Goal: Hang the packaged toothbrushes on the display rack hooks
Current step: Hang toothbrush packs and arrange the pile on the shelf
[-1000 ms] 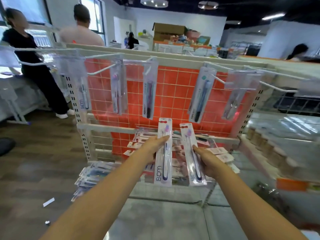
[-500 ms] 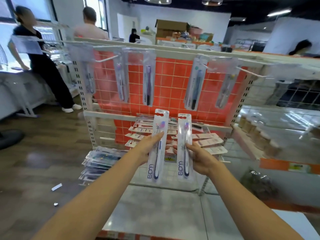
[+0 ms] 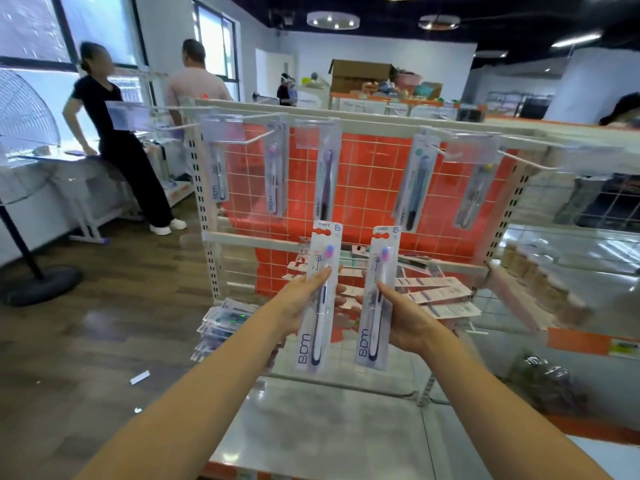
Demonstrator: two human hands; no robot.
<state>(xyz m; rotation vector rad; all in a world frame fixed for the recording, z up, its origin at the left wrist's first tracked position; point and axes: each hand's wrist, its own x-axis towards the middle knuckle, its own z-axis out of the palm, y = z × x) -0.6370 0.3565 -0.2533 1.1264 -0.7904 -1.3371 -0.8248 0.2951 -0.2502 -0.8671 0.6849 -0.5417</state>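
Note:
My left hand [image 3: 300, 306] pinches a packaged toothbrush [image 3: 318, 299] held upright, thumb across its front. My right hand [image 3: 407, 320] grips a second packaged toothbrush [image 3: 377, 299] the same way, just to the right. Both packs are white with a red top and sit below the display rack [image 3: 363, 168], an orange grid panel with white hooks [image 3: 259, 136]. Several packaged toothbrushes hang from the hooks along the top row, one of them purple [image 3: 325, 181]. More packs lie on the shelf [image 3: 433, 292] behind my hands.
A pile of packs [image 3: 221, 327] lies at the rack's lower left by the wooden floor. Two persons stand at the far left near a counter [image 3: 62, 161]. A fan stand [image 3: 31, 282] is at the left. Jars [image 3: 540, 278] line a shelf to the right.
Both hands have kept their packs and lifted them a little toward the rack. My view has tilted upward, showing more of the room.

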